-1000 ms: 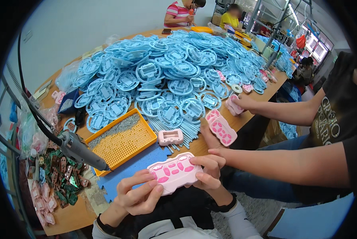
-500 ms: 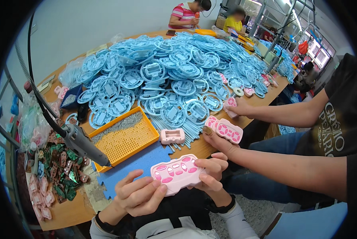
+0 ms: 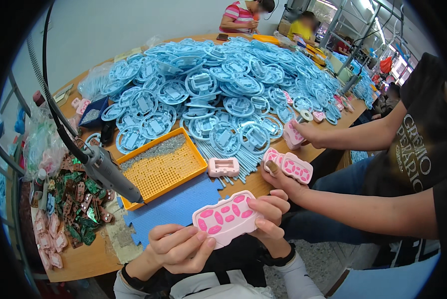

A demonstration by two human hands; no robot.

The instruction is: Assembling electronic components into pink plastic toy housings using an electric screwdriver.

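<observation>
Over the table's near edge, my left hand (image 3: 181, 246) and my right hand (image 3: 269, 214) pinch a pale pink plastic casing (image 3: 228, 230) from its two ends. Its upper face carries several darker pink oval buttons and points up toward me. Just beyond it, a blue foam mat (image 3: 166, 199) lies on the table. A grey electric screwdriver (image 3: 111, 174) hangs tip-down to the left, apart from both hands. Another pink casing (image 3: 223, 167), with a rectangular opening, rests beyond the mat.
A yellow tray (image 3: 201, 164) of small metal screws borders the mat. Light blue round plastic frames (image 3: 201, 82) form a large heap behind. Green circuit boards (image 3: 91, 187) and pink parts (image 3: 49, 239) lie left. At right, a co-worker's hands (image 3: 288, 184) hold similar pink casings.
The casing in my hands has tilted slightly, its buttons showing more fully. My grip at both ends stays. The whole view has shifted a little, and the co-worker's hands still hold their casings.
</observation>
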